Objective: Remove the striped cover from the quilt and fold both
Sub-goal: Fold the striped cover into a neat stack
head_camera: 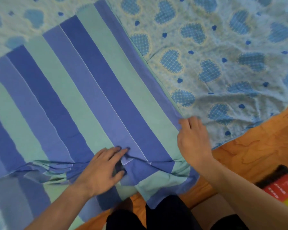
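Striped cover (83,97) lies spread flat over the heart-print quilt (223,60), which shows beyond its far and right edges. Near edge bunched and rumpled in front of you, hanging over the wooden floor (249,151). Your left hand (101,170) rests palm-down on the bunched edge, fingers spread and straight. Your right hand (193,141) is at the cover's right edge, fingers curled onto the fabric. Red and yellow packet (284,190) at lower right; its white print too blurred to read.
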